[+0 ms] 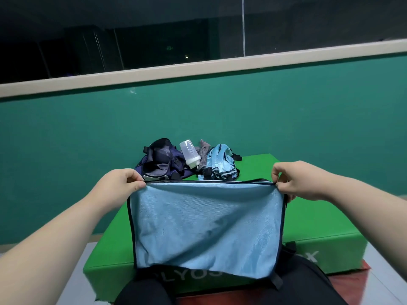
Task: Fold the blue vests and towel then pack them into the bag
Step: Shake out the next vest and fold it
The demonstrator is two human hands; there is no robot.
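Green mat [317,219] front reads "LYO" and "X" (rest hidden).

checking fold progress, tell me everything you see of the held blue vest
The light blue vest is thin, slightly shiny fabric with black trim along its edges. It hangs as a rough rectangle, top edge taut. The left hand and right hand each pinch a top corner. Its lower edge hangs by the person's legs.

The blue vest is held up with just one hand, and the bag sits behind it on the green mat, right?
No. The head view shows two: left hand and right hand each pinch a top corner of the blue vest. The bag does sit behind it on the green mat.
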